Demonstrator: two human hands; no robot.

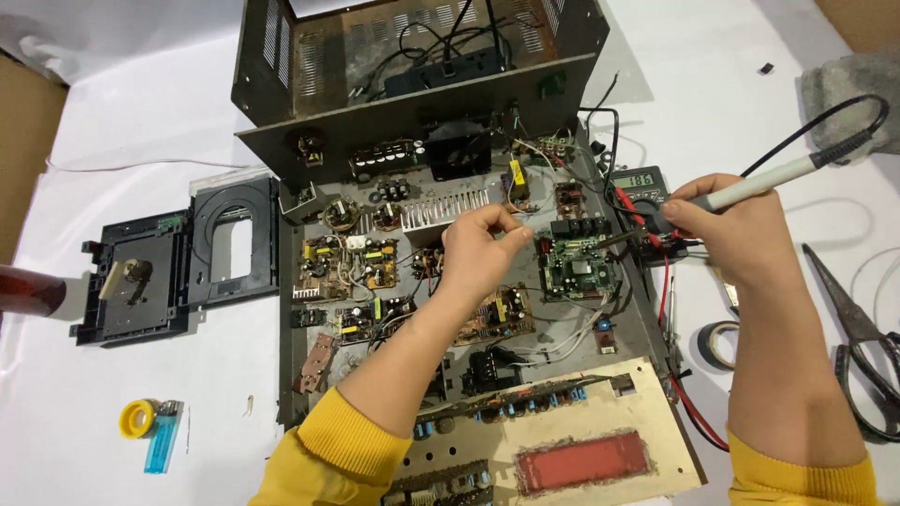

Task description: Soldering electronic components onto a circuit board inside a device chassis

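While the right hand (727,230) grips a white-handled soldering iron (750,187) like a pen, its tip reaches left onto the green circuit board (574,262) near the right edge of the opened chassis (633,323). The left hand (478,248) hovers just left of that board, thumb and forefinger pinched together on what looks like a thin strand of solder, too fine to tell for sure. A finned heatsink (441,208) lies just behind the left hand, and other small boards crowd the chassis floor, leaving little free room between them. A multimeter (637,187) sits just beyond the chassis's right edge, under the right hand, with red leads trailing down. Farther right on the white sheet (94,122) lie a tape roll (717,342) and scissors (867,365). Off the left edge rest a black disc tray (178,258), a blue lighter (161,440) and a yellow spool (138,418), with open sheet around them.
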